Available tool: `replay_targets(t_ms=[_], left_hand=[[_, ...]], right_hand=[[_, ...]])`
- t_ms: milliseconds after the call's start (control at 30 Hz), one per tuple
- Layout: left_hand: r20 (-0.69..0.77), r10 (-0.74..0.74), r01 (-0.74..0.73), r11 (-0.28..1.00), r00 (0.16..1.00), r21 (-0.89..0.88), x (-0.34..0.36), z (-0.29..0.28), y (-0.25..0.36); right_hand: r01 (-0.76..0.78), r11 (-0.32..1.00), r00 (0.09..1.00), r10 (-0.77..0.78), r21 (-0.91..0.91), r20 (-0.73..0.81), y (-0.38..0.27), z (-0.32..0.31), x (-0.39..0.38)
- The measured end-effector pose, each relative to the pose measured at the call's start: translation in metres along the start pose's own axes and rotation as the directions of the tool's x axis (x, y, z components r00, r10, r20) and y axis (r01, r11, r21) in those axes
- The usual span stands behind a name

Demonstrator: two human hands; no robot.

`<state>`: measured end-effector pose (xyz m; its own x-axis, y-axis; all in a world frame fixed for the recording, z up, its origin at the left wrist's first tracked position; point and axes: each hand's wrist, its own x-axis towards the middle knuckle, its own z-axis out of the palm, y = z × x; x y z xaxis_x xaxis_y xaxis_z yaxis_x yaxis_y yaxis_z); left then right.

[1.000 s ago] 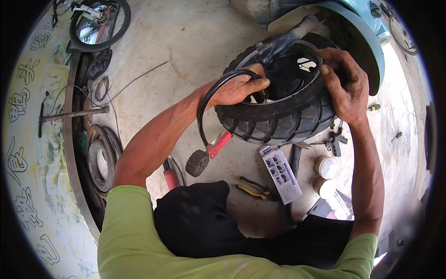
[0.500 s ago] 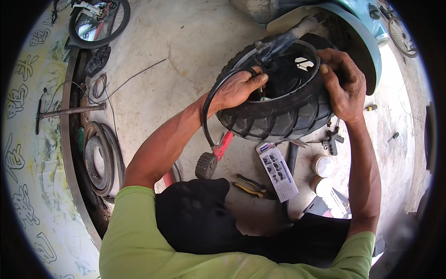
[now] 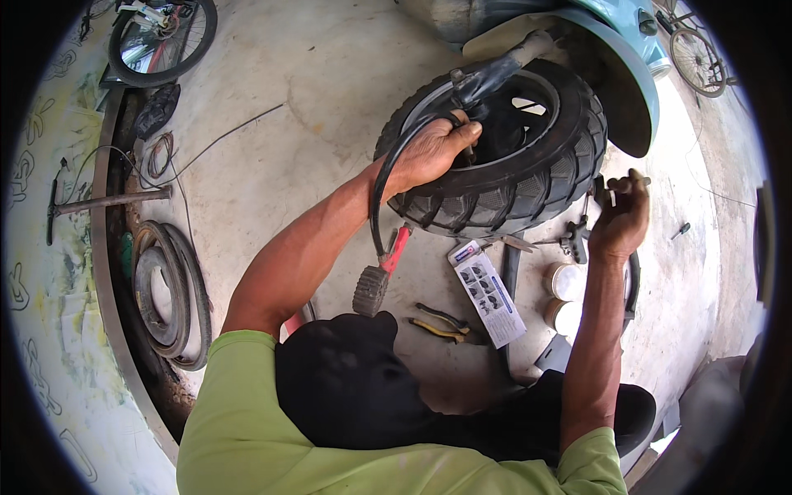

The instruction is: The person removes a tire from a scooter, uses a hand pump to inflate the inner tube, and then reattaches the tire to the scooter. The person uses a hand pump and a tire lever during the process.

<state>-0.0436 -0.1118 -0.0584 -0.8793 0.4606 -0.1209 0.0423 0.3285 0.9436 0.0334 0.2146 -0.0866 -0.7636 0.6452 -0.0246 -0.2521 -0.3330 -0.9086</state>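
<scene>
A knobbly black tire on its wheel (image 3: 503, 198) hangs off a fork at the upper middle. My left hand (image 3: 433, 155) is closed at the near left rim, gripping the end of a black air hose (image 3: 376, 206) by the hub side; its tip is hidden by my fingers. That hose curves down to a tire inflator with a red lever (image 3: 398, 247) and a ribbed dark gauge cover (image 3: 370, 290). My right hand (image 3: 620, 219) is off the tire, just right of it and low over the floor, its fingers curled. What those fingers hold is too small to name.
Yellow-handled pliers (image 3: 439, 323), a printed box (image 3: 488, 293), a hammer (image 3: 510, 262) and two round tins (image 3: 564, 282) lie on the floor before me. Old tires (image 3: 165, 289) and a T-shaped bar (image 3: 107, 201) are at the left. A pale-blue fender (image 3: 639, 107) overhangs the tire's right.
My right hand has let go of the tire's right side and moved down toward the floor, its fingers now curled. My left hand stays on the hose at the rim. The view has shifted slightly.
</scene>
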Motion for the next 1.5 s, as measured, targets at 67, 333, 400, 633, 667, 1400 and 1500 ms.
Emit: replay_targets(t_ms=[67, 333, 400, 633, 667, 1400, 1500], left_hand=[[-0.046, -0.022, 0.020, 0.998, 0.999, -0.051, 0.000, 0.006, 0.002], [-0.080, -0.058, 0.051, 0.995, 0.995, -0.089, -0.001, 0.004, -0.006], [-0.107, -0.050, 0.039, 0.994, 0.993, -0.104, -0.001, 0.006, -0.006], [-0.157, -0.092, 0.103, 0.993, 0.983, 0.061, 0.000, 0.012, -0.002], [-0.176, -0.106, 0.113, 0.993, 0.979, 0.031, 0.001, 0.013, -0.003], [-0.198, -0.054, 0.102, 0.965, 0.979, 0.241, -0.002, 0.011, 0.010], [-0.194, -0.049, 0.101, 0.958, 0.980, 0.267, -0.002, 0.010, 0.010]], right_hand=[[-0.412, 0.909, 0.911, 0.411, 0.067, 0.037, 0.040, -0.018, -0.024], [-0.831, 0.388, 0.552, 0.657, 0.399, 0.513, 0.070, 0.063, -0.126], [-0.841, 0.353, 0.538, 0.628, 0.410, 0.562, 0.079, 0.064, -0.126], [-0.809, 0.457, 0.587, 0.661, 0.370, 0.467, 0.066, 0.074, -0.118], [-0.816, 0.433, 0.576, 0.658, 0.382, 0.485, 0.067, 0.072, -0.116], [-0.828, 0.381, 0.555, 0.659, 0.411, 0.507, 0.063, 0.077, -0.108], [-0.832, 0.387, 0.549, 0.681, 0.398, 0.485, 0.067, 0.075, -0.106]])
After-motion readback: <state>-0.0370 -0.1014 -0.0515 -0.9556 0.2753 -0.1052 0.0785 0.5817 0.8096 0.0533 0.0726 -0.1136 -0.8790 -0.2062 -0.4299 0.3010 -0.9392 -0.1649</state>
